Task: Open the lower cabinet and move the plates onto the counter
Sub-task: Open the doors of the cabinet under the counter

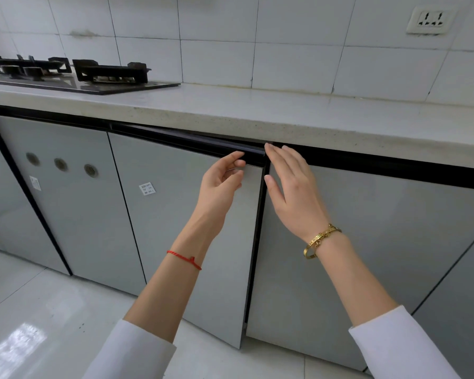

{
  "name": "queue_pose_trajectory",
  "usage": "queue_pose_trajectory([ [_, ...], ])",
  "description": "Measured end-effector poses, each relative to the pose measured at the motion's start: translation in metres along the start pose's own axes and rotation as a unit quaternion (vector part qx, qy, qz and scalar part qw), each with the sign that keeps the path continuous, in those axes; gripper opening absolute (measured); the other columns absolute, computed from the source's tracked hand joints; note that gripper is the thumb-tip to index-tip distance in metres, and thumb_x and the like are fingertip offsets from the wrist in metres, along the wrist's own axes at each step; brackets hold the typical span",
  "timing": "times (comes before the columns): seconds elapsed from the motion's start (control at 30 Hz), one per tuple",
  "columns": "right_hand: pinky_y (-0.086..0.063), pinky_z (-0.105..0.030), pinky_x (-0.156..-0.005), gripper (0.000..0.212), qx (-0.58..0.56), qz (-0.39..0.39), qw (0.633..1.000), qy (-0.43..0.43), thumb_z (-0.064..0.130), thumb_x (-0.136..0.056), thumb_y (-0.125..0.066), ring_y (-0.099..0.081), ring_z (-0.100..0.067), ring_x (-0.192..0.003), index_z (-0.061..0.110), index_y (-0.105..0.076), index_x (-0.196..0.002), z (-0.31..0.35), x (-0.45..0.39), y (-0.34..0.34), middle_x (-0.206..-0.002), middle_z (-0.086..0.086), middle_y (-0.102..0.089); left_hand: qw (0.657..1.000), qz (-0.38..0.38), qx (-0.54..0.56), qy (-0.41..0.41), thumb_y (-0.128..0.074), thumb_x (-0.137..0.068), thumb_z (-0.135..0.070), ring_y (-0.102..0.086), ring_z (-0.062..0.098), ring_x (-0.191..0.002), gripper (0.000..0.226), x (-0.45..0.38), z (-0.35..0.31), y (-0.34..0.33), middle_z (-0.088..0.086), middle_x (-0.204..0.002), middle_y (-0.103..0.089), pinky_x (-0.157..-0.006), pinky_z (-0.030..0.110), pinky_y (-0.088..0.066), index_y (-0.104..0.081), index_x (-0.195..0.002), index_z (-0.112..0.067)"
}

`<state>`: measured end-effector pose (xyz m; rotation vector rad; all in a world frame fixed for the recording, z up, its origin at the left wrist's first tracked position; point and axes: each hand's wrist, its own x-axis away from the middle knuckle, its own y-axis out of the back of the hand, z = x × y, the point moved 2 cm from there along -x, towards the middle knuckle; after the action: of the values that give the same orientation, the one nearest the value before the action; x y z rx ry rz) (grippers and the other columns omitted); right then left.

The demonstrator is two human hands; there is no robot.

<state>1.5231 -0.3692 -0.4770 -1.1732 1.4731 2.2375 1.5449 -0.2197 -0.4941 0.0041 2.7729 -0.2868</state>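
Note:
The middle lower cabinet door [175, 214] is pale grey with a black handle strip [192, 139] along its top. It stands slightly ajar, its right edge out from the frame. My left hand [219, 184] is at the door's top right corner, fingers loosely curled, fingertips touching the strip, gripping nothing. My right hand [290, 192] is spread flat beside it, fingertips at the strip's right end under the counter [285, 116] edge, in front of the neighbouring right door [381, 242]. No plates are visible; the cabinet's inside is hidden.
A black gas hob [74, 75] sits on the counter at the far left. A door with three round vents [60, 187] is left of the ajar one. A wall socket [428, 21] is on the tiles at upper right. Glossy floor tiles [39, 324] lie below.

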Motion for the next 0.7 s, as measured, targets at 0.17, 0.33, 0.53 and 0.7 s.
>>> queue_pose_trajectory([
  [0.17, -0.02, -0.032, -0.119, 0.047, -0.104, -0.019, 0.994, -0.007, 0.01, -0.097, -0.044, -0.023, -0.014, -0.144, 0.012, -0.037, -0.144, 0.015, 0.012, 0.002, -0.147, 0.002, -0.041, 0.999, 0.015, -0.026, -0.026, -0.051, -0.094, -0.002, -0.054, -0.001, -0.087, 0.038, 0.02, -0.009, 0.014, -0.012, -0.102, -0.063, -0.081, 0.017, -0.046, -0.059, -0.126, -0.019],
  [0.33, -0.019, -0.03, -0.12, 0.047, -0.153, -0.006, 0.988, -0.002, 0.009, -0.098, -0.043, -0.019, -0.009, -0.146, 0.014, -0.037, -0.144, 0.033, 0.025, 0.009, -0.148, 0.006, -0.039, 0.991, -0.01, -0.097, -0.087, -0.053, -0.093, -0.002, -0.054, 0.0, -0.095, 0.044, 0.045, -0.014, 0.021, -0.007, -0.117, -0.062, -0.086, 0.016, -0.047, -0.052, -0.135, -0.017],
  [0.53, -0.023, -0.042, -0.119, 0.045, -0.185, 0.003, 0.982, 0.027, 0.007, -0.098, -0.043, -0.02, -0.009, -0.146, 0.013, -0.041, -0.142, 0.059, 0.035, 0.018, -0.148, 0.004, -0.041, 0.914, -0.097, -0.324, -0.222, -0.071, -0.083, -0.019, -0.043, 0.015, -0.114, 0.069, 0.08, -0.004, 0.024, 0.001, -0.126, -0.046, -0.095, 0.017, -0.039, -0.039, -0.144, -0.015],
  [0.7, -0.019, -0.045, -0.12, 0.046, -0.195, 0.003, 0.979, 0.053, 0.005, -0.097, -0.044, -0.019, -0.01, -0.146, 0.013, -0.041, -0.142, 0.082, 0.044, 0.02, -0.148, 0.003, -0.042, 0.867, -0.137, -0.421, -0.229, -0.076, -0.076, -0.024, -0.032, 0.02, -0.131, 0.093, 0.103, 0.008, 0.033, 0.005, -0.142, -0.034, -0.106, 0.037, -0.04, -0.023, -0.151, -0.017],
])
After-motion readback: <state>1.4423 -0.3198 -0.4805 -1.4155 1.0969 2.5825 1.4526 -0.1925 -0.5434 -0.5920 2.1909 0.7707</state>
